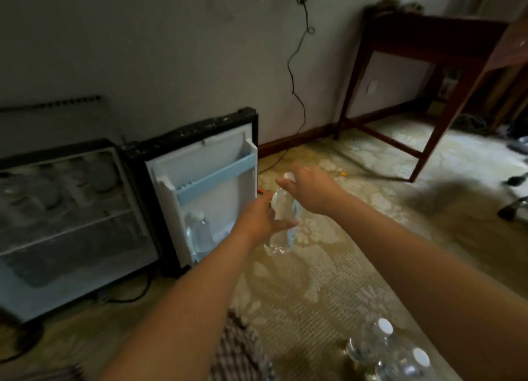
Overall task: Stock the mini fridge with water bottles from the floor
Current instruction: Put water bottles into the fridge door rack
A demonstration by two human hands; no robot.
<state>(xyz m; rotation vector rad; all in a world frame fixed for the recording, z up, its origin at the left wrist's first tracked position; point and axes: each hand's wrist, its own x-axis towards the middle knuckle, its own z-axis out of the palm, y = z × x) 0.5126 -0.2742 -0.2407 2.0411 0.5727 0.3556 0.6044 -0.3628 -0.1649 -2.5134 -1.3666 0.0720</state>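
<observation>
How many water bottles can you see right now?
4: one bottle held in both hands, one standing in the fridge door's bottom shelf, two on the floor at lower right. More may be hidden off-frame.

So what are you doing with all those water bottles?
A person is filling the mini fridge with water. Both hands hold one clear water bottle in the air beside the open fridge door: the left hand around its middle, the right hand near the white cap. One bottle already stands in the door's bottom shelf, and the blue shelf above looks bare. More bottles wait on the carpet close by.
</observation>
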